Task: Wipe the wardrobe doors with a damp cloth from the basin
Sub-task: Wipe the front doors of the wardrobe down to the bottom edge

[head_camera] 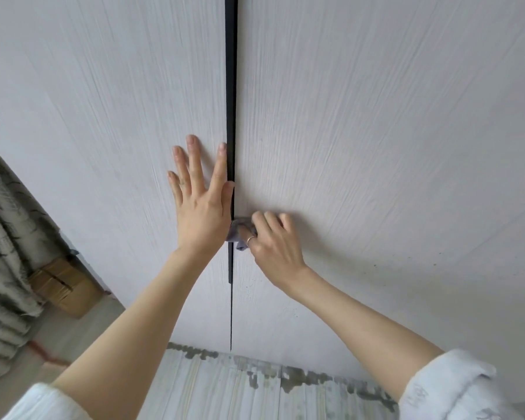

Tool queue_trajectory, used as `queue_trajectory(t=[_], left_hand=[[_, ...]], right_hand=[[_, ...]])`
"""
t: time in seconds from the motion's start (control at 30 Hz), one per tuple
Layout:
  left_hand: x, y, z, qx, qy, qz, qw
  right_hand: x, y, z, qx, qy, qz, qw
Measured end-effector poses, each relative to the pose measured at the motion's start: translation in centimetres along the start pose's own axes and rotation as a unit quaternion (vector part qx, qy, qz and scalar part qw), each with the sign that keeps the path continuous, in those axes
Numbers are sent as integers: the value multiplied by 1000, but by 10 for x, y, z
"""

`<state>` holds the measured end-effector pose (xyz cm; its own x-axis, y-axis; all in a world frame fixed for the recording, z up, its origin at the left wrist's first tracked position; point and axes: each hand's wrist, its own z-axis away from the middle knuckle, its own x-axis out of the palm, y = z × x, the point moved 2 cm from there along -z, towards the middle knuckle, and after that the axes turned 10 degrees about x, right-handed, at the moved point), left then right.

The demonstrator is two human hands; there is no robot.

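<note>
Left hand (200, 204) flat on left door (119, 116); right hand (273, 241) presses grey cloth (238, 233) at black strip (231, 86).

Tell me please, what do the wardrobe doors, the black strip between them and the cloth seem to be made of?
Wardrobe doors: probably laminated board, matt pale grey-white, with fine printed or embossed wood-grain streaks.
Black strip: a smooth, straight-edged dark strip, possibly metal or plastic; the picture cannot settle it.
Cloth: soft grey fabric, bunched in folds in the right hand.

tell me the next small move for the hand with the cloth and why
Probably slide the right hand and its grey cloth down the black handle strip: the cloth sits bunched against the strip, part of it runs on below, and the left hand braces the left door.
</note>
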<state>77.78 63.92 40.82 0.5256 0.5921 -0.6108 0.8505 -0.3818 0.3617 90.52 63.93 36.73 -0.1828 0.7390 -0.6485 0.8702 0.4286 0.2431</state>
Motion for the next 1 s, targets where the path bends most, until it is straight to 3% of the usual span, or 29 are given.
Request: queue_trajectory(t=[0.07, 0.17, 0.23, 0.3, 0.37, 0.47, 0.53, 0.63, 0.73, 0.93, 1.0], left_hand=[[4, -2, 4, 2, 5, -2, 1000], [12, -7, 10, 6, 14, -19, 1000], [18, -8, 14, 0, 22, -25, 999], [25, -5, 21, -18, 31, -20, 999], [32, -2, 28, -30, 43, -17, 999], [41, -2, 37, -32, 59, -10, 998], [46, -5, 40, -30, 70, -14, 997], [56, -11, 52, -36, 64, -18, 997], [64, -12, 63, -54, 54, -8, 997], [70, 0, 62, -92, 81, 42, 992], [71, 0, 62, -92, 90, 45, 991]], right_hand=[[11, 1, 22, -10, -38, 33, 999], [29, 13, 85, -97, -234, 98, 962], [31, 30, 106, -104, -267, 108, 952], [22, 43, 106, -79, -205, 91, 971], [12, 49, 93, -29, -91, 37, 995], [2, 56, 70, 55, 47, -24, 997], [5, 57, 69, 67, 60, -31, 995], [17, 60, 101, 27, -19, 0, 999], [15, 75, 131, 53, -69, 18, 996], [-11, 104, 93, 134, 72, -43, 987], [-8, 103, 95, 139, 78, -55, 986]])
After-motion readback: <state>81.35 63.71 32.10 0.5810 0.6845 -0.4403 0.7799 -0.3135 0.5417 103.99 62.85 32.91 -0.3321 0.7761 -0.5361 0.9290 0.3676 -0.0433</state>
